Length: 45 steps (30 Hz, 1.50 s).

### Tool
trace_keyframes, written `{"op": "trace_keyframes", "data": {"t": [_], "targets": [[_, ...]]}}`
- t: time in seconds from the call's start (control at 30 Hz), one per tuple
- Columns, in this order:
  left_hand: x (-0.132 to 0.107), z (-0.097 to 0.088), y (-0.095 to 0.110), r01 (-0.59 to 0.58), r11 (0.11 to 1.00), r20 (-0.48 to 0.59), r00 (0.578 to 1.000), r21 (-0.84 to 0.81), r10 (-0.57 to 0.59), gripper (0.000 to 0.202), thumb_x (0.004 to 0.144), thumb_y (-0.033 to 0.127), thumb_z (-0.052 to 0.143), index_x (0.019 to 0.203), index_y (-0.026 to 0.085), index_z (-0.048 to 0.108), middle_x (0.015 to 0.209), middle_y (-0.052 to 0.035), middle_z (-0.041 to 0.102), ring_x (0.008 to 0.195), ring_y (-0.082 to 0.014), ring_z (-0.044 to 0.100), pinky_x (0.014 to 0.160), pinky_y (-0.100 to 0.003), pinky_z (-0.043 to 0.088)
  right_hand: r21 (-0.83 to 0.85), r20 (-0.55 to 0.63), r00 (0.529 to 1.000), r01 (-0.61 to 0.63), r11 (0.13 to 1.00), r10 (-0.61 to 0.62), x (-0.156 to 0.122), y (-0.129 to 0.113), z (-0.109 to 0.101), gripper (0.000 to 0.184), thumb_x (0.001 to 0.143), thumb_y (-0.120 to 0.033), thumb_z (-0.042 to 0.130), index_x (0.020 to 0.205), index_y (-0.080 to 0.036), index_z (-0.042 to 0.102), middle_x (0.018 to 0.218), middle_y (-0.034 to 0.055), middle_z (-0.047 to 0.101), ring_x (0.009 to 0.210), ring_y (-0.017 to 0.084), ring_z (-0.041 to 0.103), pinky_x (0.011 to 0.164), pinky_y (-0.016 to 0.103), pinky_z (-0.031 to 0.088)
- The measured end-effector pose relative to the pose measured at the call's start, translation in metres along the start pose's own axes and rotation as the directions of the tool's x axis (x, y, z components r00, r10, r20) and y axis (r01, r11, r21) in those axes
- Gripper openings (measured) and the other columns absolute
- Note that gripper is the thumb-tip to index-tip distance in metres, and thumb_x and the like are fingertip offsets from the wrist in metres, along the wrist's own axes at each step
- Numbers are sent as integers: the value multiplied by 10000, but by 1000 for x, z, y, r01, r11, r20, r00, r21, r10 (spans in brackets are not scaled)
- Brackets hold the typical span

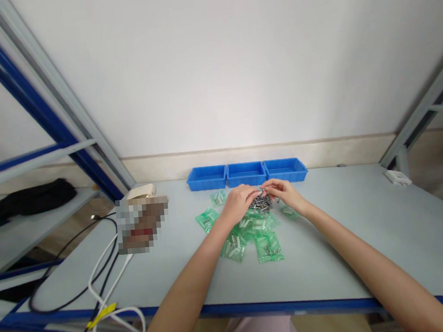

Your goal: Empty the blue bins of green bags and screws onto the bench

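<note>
My left hand (239,201) and my right hand (285,191) meet over a small heap of loose metal screws (260,203) in the middle of the grey table (357,237). Both hands have curled, pinching fingers at the heap; what each pinches is too small to see. Around and below the heap lie several small green plastic bags of screws (268,246), some spread to the left (207,219). Three blue trays (246,174) stand in a row just behind the hands.
A pixelated object (141,223) and a beige device (142,191) sit at the table's left. White and black cables (103,277) loop over the left front edge. A black cloth (28,199) lies on a side shelf. A white block (398,176) sits at the far right.
</note>
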<state>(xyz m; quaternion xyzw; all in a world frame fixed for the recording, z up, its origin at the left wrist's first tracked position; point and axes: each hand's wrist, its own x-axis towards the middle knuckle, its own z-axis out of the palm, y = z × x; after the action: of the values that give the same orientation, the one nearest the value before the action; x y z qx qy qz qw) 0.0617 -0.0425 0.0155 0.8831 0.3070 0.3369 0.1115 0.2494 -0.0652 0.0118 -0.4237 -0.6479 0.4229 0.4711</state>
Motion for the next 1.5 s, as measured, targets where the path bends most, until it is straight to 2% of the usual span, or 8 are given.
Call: {"op": "trace_keyframes", "data": {"t": [0.2,0.33,0.43,0.53,0.67,0.9,1.27,1.5], "targets": [[0,-1,0,72,994,-53,996,-77,-77,276,925,288,418,747,191,605,724,-10,628,722,-156,567,698,-257,414,-11,-70,997,30,999,-30,-2,1,6,400,683,-494,655,928,-182,608,738,23,665,567,120,554,589,279,477],[0,1,4,118,969,3,993,-217,-120,343,931,312,381,656,184,540,650,10,611,638,-129,558,669,-235,412,-251,-188,977,56,966,-105,-7,-4,10,302,718,-468,628,801,-178,645,722,40,671,632,160,592,620,295,477],[0,5,3,142,944,53,990,-296,-132,297,935,331,364,739,190,538,656,20,623,624,-127,566,667,-232,423,-449,-201,968,46,892,-151,-10,-9,9,291,795,-455,546,780,-188,661,706,33,673,617,157,580,632,286,442],[0,6,0,147,936,18,989,-319,-149,182,913,343,425,897,201,538,700,28,633,631,-127,570,661,-232,424,-515,-186,974,17,857,-131,-12,-13,7,349,847,-469,463,730,-193,642,710,29,677,599,150,575,629,274,415],[-1,2,0,137,946,0,990,-293,-144,187,903,335,445,860,200,567,706,22,626,652,-129,564,656,-229,415,-568,-168,979,-4,823,-111,-12,-14,6,402,869,-489,417,691,-195,624,680,21,670,582,147,564,621,267,394],[-1,0,3,142,952,1,989,-271,-148,315,926,372,382,744,183,555,659,22,605,591,-113,526,618,-217,393,-506,-137,980,53,861,-141,-13,-11,7,320,836,-493,483,887,-209,622,750,25,688,631,170,582,616,270,406],[-2,2,2,130,935,11,991,-329,-134,280,928,374,384,770,193,528,642,37,587,596,-110,538,643,-212,404,-636,16,997,71,768,-79,-16,-21,8,500,926,-472,290,659,-186,602,647,11,642,638,156,568,645,262,360],[-1,2,4,110,904,32,994,-412,-107,438,936,416,330,617,171,502,575,18,552,555,-108,513,617,-223,401,-525,-76,989,69,848,-128,-14,-11,8,308,871,-466,441,949,-210,594,786,20,676,639,156,578,619,260,400]]}}
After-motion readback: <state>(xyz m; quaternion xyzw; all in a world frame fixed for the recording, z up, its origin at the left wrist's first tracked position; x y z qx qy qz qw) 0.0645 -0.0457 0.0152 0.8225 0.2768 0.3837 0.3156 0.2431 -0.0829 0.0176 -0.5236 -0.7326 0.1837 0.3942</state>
